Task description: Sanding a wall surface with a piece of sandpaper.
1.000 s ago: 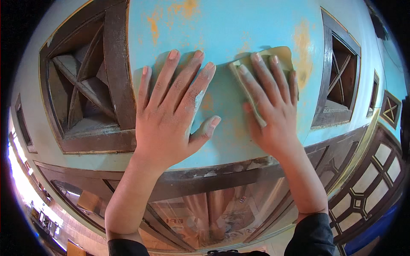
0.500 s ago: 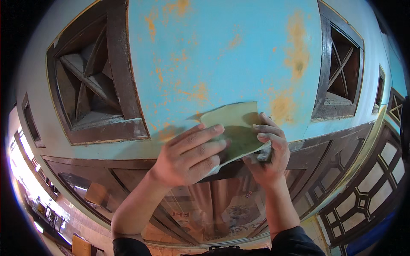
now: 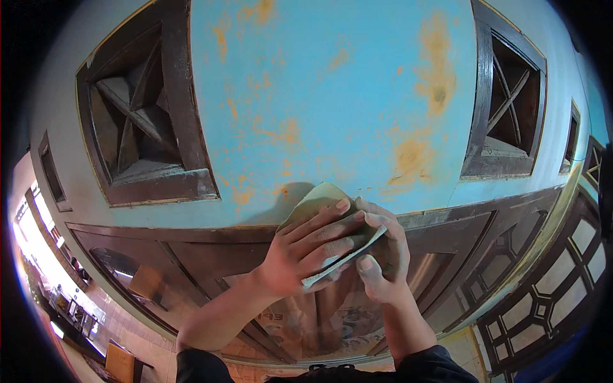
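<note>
A greenish-tan sheet of sandpaper (image 3: 322, 193) is between my two hands, bent over so that a pale edge shows along its lower right side. My left hand (image 3: 306, 252) grips it with the fingers laid across its face; that thumb is hidden. At the sheet's right end, my right hand (image 3: 391, 255) curls its fingers over the edge, with the thumb below. Dust whitens several fingertips. Just behind the sheet's upper corner stands the light blue wall (image 3: 332, 121), with worn orange patches (image 3: 412, 156) on it.
Dark wooden vents with crossed slats, one left (image 3: 137, 108) and one right (image 3: 507, 96), flank the wall section. A brown wooden frame with glass panes (image 3: 255, 233) runs below it. At lower left is a chair (image 3: 121, 362); a patterned dark door (image 3: 543, 306) stands right.
Both hands have come down and closer together with the sandpaper. The sheet stood more spread out before; now it is bent over, with my left fingers across it.
</note>
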